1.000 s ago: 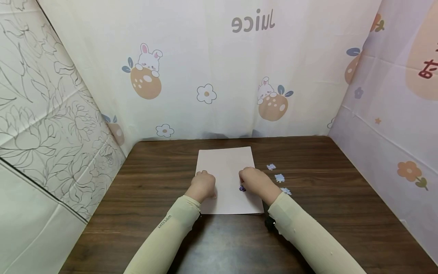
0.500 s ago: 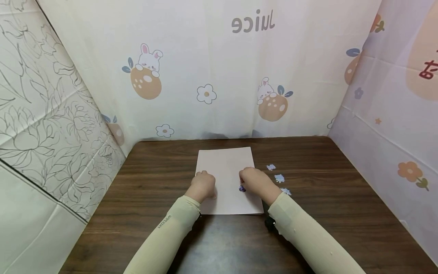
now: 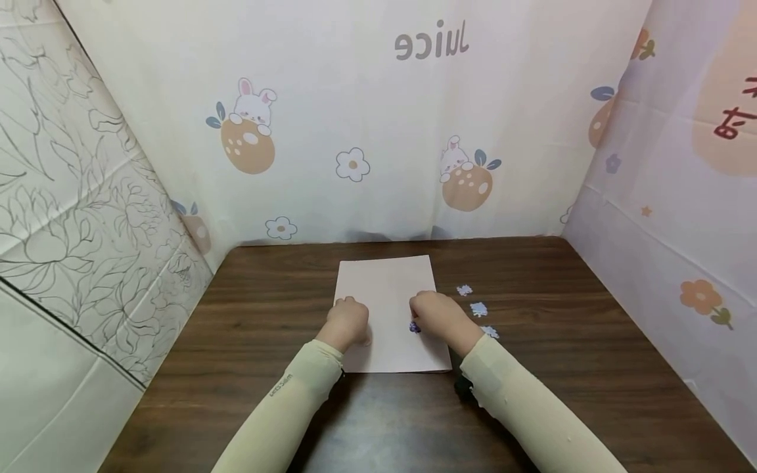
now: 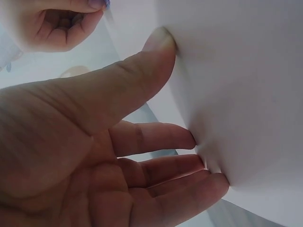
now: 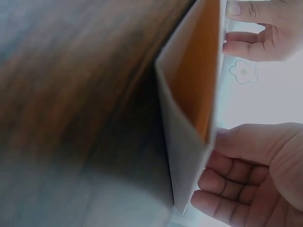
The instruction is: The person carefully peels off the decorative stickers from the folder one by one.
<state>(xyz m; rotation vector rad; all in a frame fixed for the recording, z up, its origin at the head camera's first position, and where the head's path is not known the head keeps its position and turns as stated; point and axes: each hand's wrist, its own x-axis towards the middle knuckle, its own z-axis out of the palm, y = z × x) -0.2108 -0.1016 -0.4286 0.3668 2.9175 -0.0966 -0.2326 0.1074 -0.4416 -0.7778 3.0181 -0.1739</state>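
A flat white rectangular panel (image 3: 384,282) lies on the table; its near end gapes in the right wrist view, showing an orange inside (image 5: 191,80). My left hand (image 3: 347,323) is on its left part. In the left wrist view, the thumb and fingertips of that hand press on the white surface, fingers fairly straight. Over the right part is my right hand (image 3: 440,318), pinching a small dark purple piece (image 3: 414,326) between thumb and finger. In the left wrist view only an edge of this purple piece (image 4: 107,4) shows, so its shape is unclear.
Three small pale blue jagged-edged pieces (image 3: 479,309) lie in a row on the brown wooden table (image 3: 278,282), right of the panel. A printed curtain (image 3: 378,98) stands behind the table, with more hangings at both sides.
The head view has shifted slightly, so everything sits a little further left. Both hands keep their places on the white panel, and the purple piece stays in my right hand.
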